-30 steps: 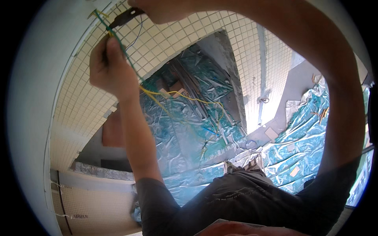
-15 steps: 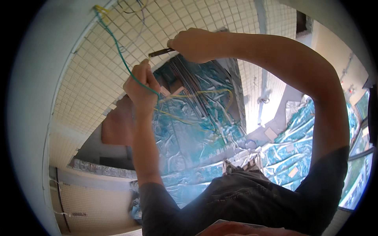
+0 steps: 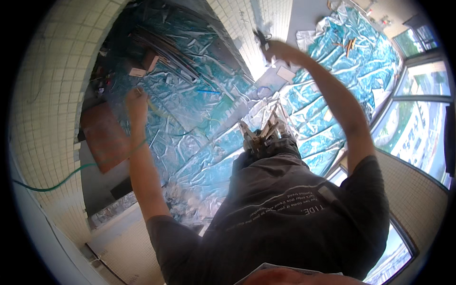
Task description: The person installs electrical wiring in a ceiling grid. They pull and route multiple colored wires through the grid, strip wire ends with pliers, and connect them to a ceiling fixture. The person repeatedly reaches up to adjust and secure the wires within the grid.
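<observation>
L hand (image 3: 137,100): grip clenched, apparently on yellow wire (image 3: 155,109) trailing just beside it; prob. light, bendy, best pinched nr end. R hand (image 3: 280,51): grip round dark tool (image 3: 261,40), prob. pliers, stiff; hold by handles. Wire tip lost in blur; green wire (image 3: 69,177) cut off at L rim.

Tiled room, its grey floor (image 3: 306,16) largely covered by crinkled blue-green sheeting (image 3: 185,147).
A cream tiled wall (image 3: 59,90) rises at left; a tiled pillar (image 3: 235,21) shows glare near its foot. A reddish-brown board (image 3: 104,140) and dark strips (image 3: 166,54) lie below; bright daylight fills the windows (image 3: 422,128) at right.
</observation>
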`<state>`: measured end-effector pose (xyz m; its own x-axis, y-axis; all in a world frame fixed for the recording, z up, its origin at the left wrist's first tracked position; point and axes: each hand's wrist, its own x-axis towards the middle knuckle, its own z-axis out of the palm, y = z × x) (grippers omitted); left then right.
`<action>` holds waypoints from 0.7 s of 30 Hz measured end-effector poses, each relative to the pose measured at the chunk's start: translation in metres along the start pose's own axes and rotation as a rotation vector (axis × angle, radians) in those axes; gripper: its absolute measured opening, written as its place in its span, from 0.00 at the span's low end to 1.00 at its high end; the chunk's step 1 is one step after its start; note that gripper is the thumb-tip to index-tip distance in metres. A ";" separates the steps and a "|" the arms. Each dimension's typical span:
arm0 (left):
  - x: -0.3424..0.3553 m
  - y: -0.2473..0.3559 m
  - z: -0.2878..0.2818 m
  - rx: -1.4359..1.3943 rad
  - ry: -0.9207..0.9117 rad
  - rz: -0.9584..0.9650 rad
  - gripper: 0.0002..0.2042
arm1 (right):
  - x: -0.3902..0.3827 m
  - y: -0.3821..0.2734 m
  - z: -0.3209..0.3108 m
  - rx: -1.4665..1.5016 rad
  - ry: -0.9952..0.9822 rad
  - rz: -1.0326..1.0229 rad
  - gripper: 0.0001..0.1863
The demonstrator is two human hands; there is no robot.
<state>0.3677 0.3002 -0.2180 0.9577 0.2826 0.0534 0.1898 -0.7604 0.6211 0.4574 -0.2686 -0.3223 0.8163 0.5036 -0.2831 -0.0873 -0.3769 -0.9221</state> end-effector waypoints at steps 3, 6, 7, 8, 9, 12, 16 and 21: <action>0.002 0.005 0.044 -0.260 0.052 0.017 0.24 | -0.057 0.121 0.074 0.246 0.062 0.247 0.11; -0.008 -0.006 0.074 -0.157 0.137 0.147 0.33 | -0.103 0.223 0.128 0.362 0.027 0.499 0.15; -0.018 -0.017 0.080 -0.127 0.143 0.107 0.35 | -0.117 0.244 0.141 0.450 -0.004 0.574 0.17; -0.026 -0.024 0.086 -0.099 0.142 0.073 0.37 | -0.130 0.290 0.165 0.340 0.102 0.510 0.17; -0.049 -0.049 0.090 -0.099 0.126 -0.059 0.38 | -0.137 0.280 0.169 0.461 0.087 0.585 0.17; -0.128 -0.067 0.102 -0.269 0.051 -0.471 0.36 | -0.146 0.318 0.209 0.697 0.247 0.749 0.17; -0.256 -0.135 0.102 -0.225 -0.145 -0.637 0.20 | -0.132 0.381 0.279 0.582 0.456 0.768 0.16; -0.343 -0.184 0.102 -0.118 -0.411 -0.899 0.20 | -0.117 0.456 0.387 0.707 0.508 0.784 0.14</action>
<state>0.0261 0.2833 -0.4300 0.4733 0.4834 -0.7364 0.8801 -0.2941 0.3726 0.1016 -0.1983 -0.8116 0.5183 -0.1035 -0.8489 -0.8356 0.1502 -0.5285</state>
